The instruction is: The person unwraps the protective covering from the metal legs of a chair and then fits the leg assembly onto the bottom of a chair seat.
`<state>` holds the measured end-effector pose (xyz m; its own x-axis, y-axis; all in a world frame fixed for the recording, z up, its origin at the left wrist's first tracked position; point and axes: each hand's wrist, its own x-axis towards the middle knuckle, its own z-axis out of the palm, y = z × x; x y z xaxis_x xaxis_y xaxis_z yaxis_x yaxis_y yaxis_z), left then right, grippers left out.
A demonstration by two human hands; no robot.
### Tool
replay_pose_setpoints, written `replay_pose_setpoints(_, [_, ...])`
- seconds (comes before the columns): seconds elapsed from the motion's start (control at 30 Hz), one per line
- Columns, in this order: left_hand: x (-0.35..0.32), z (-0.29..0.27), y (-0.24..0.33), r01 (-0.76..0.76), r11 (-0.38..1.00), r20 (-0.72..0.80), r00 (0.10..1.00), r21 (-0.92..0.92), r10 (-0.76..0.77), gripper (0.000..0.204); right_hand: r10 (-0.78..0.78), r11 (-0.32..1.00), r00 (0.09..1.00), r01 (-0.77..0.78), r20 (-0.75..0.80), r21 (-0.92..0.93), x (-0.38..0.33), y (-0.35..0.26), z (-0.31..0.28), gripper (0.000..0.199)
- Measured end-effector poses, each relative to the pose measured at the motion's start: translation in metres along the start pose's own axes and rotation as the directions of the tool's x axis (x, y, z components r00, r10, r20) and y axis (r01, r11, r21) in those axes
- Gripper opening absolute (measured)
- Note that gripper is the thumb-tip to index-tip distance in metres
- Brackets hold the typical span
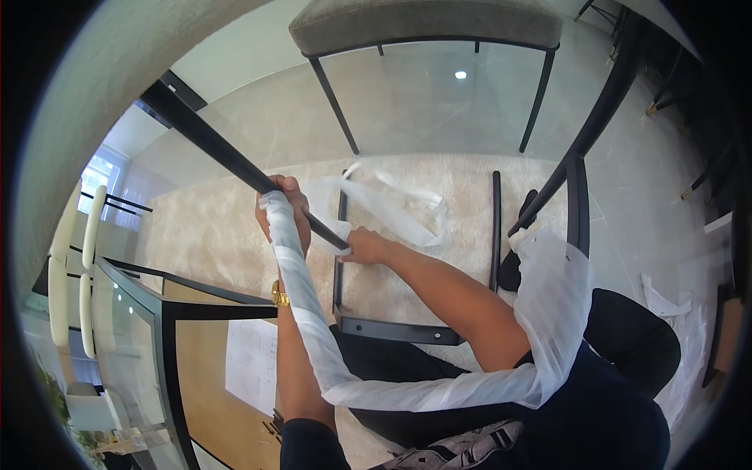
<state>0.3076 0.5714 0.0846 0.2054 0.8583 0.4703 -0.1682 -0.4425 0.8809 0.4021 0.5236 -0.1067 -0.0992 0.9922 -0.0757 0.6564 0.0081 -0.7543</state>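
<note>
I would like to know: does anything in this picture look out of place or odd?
Nothing looks clearly broken. A loose white strip trails in loops near the right hand, unlike the wrapping wound around the black frame. On the floor at right, crumpled plastic lies as if discarded, which looks untidy.

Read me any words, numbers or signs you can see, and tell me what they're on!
There are none I can read clearly.
White paper sheet: faint marks, too small and blurred to read.
Black metal frame and white wrapping: no writing that I can see.
Gold wristband: too small to tell.
</note>
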Motion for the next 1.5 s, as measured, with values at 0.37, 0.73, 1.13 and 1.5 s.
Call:
replay_pose_setpoints(0.37, [0.007,0.030,0.015,0.028,0.990,-0.187,0.982,0.135,-0.002,0.041,0.093,0.996,0.996,-0.093,-0.005,-0.001,0.012,0.016,0.010,0.039])
replay_pose_setpoints(0.73, [0.015,0.042,0.025,-0.064,0.951,-0.172,0.978,0.302,0.120,0.044,0.044,0.949,0.998,-0.055,-0.040,-0.312,-0.012,0.013,0.010,0.018])
replay_pose_setpoints(1.13, [0.015,0.037,0.042,-0.034,0.915,-0.192,0.974,0.403,0.120,0.035,0.125,0.813,0.795,-0.425,0.594,0.398,-0.035,0.022,0.050,0.039])
replay_pose_setpoints(1.5, [0.022,0.056,0.052,0.028,0.882,-0.220,0.972,0.471,0.087,0.029,-0.146,0.975,0.815,0.213,-0.560,0.055,-0.073,-0.031,0.013,0.074])
